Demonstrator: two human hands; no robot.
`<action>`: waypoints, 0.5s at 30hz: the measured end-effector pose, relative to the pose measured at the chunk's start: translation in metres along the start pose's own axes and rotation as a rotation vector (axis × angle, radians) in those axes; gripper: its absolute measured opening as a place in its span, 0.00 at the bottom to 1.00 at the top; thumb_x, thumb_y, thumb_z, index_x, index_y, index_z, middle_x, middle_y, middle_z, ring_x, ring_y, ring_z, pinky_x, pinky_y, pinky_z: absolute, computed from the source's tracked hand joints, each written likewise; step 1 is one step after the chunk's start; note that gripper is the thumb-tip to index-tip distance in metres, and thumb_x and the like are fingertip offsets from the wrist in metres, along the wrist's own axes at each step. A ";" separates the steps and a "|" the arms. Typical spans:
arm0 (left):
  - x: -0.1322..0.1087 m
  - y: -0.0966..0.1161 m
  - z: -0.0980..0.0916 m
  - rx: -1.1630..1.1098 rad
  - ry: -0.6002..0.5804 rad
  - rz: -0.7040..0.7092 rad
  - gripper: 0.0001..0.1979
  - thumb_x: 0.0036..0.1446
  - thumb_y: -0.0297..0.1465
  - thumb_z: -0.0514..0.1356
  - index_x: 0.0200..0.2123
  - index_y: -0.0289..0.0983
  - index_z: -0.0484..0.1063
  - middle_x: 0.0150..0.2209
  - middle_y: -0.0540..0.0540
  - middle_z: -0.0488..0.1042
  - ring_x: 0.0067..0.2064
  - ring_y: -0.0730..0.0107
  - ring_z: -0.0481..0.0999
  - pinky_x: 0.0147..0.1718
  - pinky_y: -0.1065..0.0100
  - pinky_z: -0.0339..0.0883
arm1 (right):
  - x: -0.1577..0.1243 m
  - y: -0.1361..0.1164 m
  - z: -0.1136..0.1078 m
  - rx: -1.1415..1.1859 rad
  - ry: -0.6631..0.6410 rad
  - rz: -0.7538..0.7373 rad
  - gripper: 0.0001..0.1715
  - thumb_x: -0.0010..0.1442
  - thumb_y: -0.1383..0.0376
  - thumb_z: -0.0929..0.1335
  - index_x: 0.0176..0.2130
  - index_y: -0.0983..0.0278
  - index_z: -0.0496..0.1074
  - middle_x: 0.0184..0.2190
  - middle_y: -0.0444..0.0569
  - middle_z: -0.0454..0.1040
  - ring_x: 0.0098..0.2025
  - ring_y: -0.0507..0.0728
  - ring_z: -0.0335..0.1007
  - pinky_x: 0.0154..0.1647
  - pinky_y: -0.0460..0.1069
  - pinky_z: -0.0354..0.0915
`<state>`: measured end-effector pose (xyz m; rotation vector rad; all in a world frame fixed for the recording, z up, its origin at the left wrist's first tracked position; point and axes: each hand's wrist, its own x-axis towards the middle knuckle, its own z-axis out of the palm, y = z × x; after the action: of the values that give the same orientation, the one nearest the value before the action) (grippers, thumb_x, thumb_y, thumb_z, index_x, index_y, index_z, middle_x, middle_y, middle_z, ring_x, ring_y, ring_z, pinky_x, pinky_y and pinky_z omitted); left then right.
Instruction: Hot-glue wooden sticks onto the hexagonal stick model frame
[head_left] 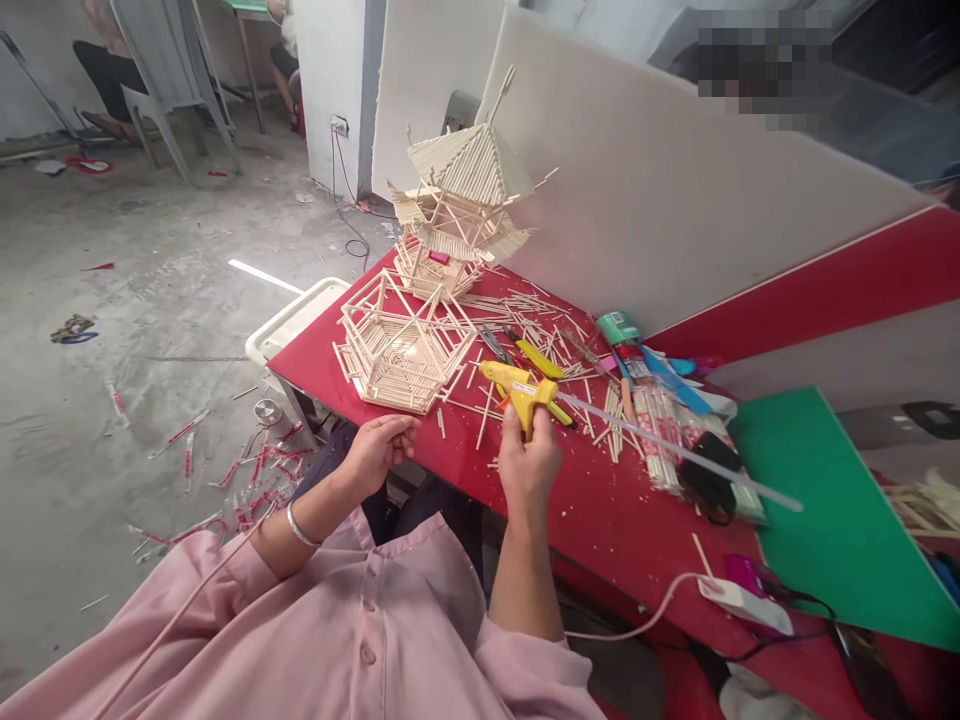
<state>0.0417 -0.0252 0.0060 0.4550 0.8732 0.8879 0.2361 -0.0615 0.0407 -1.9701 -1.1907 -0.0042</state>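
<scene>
My right hand (531,465) is wrapped round the handle of a yellow hot glue gun (517,380), whose nozzle points left toward a stick frame. A long translucent glue stick (675,445) juts from its back. Close to the table's front edge, my left hand (384,450) has its fingers curled together; whatever they pinch, if anything, is too small to make out. Just beyond that hand sits the six-sided frame of thin wooden sticks (397,368), with a slatted floor and raised rails. Behind it stands a pagoda-like stick model (472,175) with a pointed roof.
Loose sticks (525,315), yellow-handled pliers (538,360) and bagged sticks (660,440) lie on the red table (592,530). A green board (832,520) and a white power strip (744,605) are at right. Wrappers (259,470) litter the floor. Other people sit farther back.
</scene>
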 end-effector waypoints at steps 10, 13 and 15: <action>-0.002 -0.001 0.000 0.020 -0.004 0.014 0.15 0.40 0.37 0.70 0.28 0.32 0.78 0.20 0.50 0.70 0.20 0.77 0.68 0.17 0.74 0.51 | -0.017 -0.028 -0.019 0.171 -0.102 -0.025 0.33 0.62 0.43 0.64 0.51 0.65 0.74 0.37 0.56 0.79 0.36 0.61 0.75 0.36 0.52 0.68; -0.002 -0.001 -0.001 0.023 -0.007 0.013 0.14 0.41 0.37 0.69 0.28 0.32 0.77 0.20 0.49 0.70 0.20 0.77 0.68 0.17 0.74 0.51 | -0.012 -0.029 -0.014 0.158 -0.107 -0.025 0.34 0.62 0.43 0.63 0.52 0.66 0.74 0.36 0.56 0.79 0.37 0.62 0.75 0.37 0.53 0.68; -0.003 -0.001 -0.001 0.026 -0.004 0.013 0.14 0.41 0.37 0.69 0.27 0.32 0.77 0.20 0.49 0.70 0.20 0.77 0.68 0.17 0.74 0.51 | -0.010 -0.029 -0.011 0.159 -0.100 -0.023 0.35 0.63 0.43 0.63 0.53 0.66 0.73 0.36 0.57 0.79 0.37 0.62 0.75 0.38 0.53 0.68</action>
<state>0.0403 -0.0282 0.0060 0.4857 0.8800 0.8884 0.2137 -0.0696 0.0626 -1.8357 -1.2389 0.1744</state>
